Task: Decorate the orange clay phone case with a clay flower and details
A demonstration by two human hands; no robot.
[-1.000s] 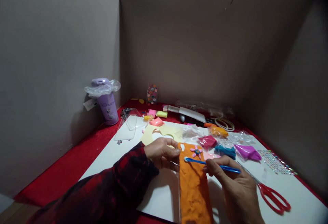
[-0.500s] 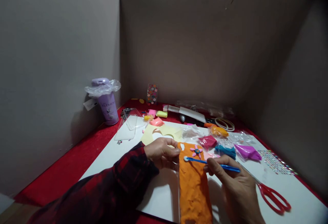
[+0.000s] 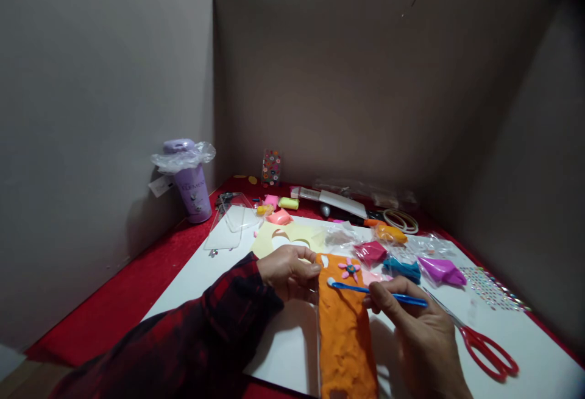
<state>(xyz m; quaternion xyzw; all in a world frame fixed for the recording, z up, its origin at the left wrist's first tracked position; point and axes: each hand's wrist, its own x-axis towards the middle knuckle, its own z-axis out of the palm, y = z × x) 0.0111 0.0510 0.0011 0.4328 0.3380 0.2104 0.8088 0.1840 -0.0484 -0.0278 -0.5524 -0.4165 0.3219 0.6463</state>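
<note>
My left hand (image 3: 291, 271) grips the upper left edge of a phone case covered in orange clay (image 3: 345, 332), holding it tilted above the white board. A pink clay flower with a blue middle (image 3: 350, 269) sits near its top, beside a white patch around a cutout. Between the thumb and fingers of my right hand (image 3: 418, 329) is a blue clay modelling tool (image 3: 384, 293). Its tip meets a small white clay ball (image 3: 330, 282) just below the flower's left side; whether the ball sticks to the tool or the case, I cannot tell.
Red-handled scissors (image 3: 489, 350) lie to the right, by a sheet of rhinestones (image 3: 491, 289). Bagged clay (image 3: 441, 271) in several colours is scattered beyond the case. Clear phone cases (image 3: 226, 234) rest at left, near a purple tumbler (image 3: 194, 195). Grey walls enclose the table.
Both hands stay almost in place. The tool's tip and the clay-covered case have shifted only very slightly.
</note>
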